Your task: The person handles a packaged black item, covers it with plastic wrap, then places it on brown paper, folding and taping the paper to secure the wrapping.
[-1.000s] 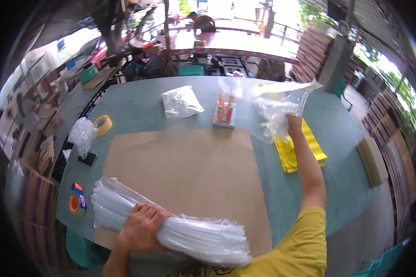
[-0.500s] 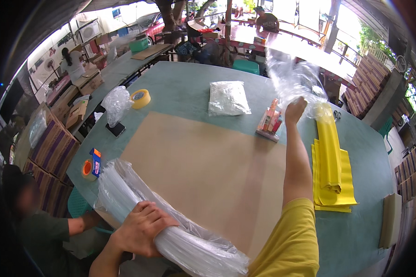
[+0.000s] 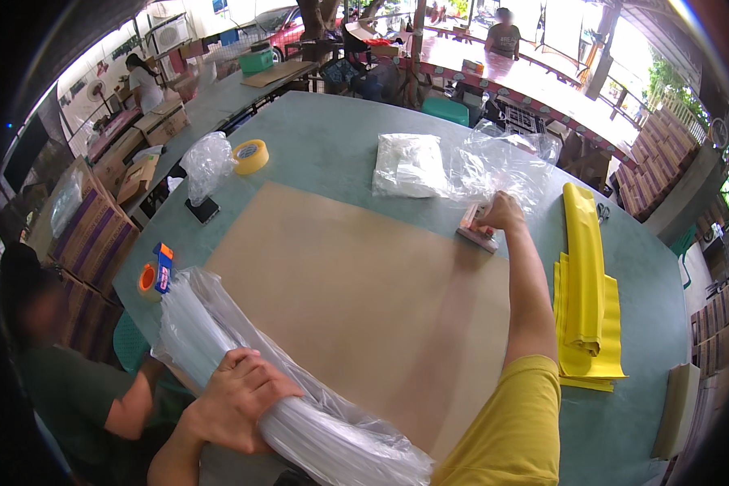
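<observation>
My left hand [image 3: 241, 398] is wrapped over a long bundle of clear plastic [image 3: 300, 389] at the near left, holding it against the table's edge. My right hand [image 3: 504, 212] is stretched far out, its fingers closed at the near edge of a thin clear plastic bag [image 3: 502, 166] that lies spread on the table. Just below that hand stands a small holder of slim items [image 3: 479, 236], partly covered by my fingers. A large brown cardboard sheet [image 3: 356, 283] lies flat between my arms. A folded clear plastic packet [image 3: 409, 164] is left of the bag.
Yellow folded material [image 3: 585, 275] and scissors [image 3: 603, 212] lie at the right. To the left are a tape roll [image 3: 251, 156], crumpled plastic [image 3: 208, 164], a phone [image 3: 203, 211] and a tape dispenser [image 3: 155, 274]. A person [image 3: 73, 364] sits close at the left.
The clear bag has come down from the air onto the table beside the packet. My right hand has lowered toward the small holder. My left hand keeps its grip on the bundle.
</observation>
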A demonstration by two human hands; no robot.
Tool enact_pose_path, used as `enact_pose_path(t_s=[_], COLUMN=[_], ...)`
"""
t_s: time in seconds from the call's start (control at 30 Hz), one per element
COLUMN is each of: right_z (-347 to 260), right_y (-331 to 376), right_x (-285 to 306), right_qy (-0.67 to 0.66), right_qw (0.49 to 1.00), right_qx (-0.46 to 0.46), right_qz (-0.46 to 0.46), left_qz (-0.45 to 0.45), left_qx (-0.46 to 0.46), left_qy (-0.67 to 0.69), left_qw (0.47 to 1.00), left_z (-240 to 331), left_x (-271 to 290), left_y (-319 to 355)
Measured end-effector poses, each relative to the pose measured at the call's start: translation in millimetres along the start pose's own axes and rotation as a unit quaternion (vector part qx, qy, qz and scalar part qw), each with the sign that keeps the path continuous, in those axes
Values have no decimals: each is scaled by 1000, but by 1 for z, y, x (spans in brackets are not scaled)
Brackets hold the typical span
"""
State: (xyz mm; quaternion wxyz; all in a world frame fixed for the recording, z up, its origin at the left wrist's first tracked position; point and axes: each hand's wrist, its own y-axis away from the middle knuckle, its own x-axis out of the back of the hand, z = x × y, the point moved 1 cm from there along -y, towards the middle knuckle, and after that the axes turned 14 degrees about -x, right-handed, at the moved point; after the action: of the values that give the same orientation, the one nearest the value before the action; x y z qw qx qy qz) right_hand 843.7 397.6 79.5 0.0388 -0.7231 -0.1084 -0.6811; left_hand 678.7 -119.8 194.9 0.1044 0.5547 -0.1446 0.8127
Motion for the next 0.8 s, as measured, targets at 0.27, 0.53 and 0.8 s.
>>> enact_pose_path(t_s=[0.27,0.53,0.8], right_z=[-16,-16,-4], right_y=[-19,-43,-18], right_x=[-35,-76,-65], right_qy=[300,327,373], right_qw=[952,941,926], right_qx=[-22,-6,21], right_qz=[61,89,-50], left_qz=[-16,-11,-13], left_qx=[13,14,-10], left_qy=[-4,-3,-10], left_qw=[1000,1000,1000], left_z=[1,1,-7], left_x=[1,5,1], left_y=[1,1,-9])
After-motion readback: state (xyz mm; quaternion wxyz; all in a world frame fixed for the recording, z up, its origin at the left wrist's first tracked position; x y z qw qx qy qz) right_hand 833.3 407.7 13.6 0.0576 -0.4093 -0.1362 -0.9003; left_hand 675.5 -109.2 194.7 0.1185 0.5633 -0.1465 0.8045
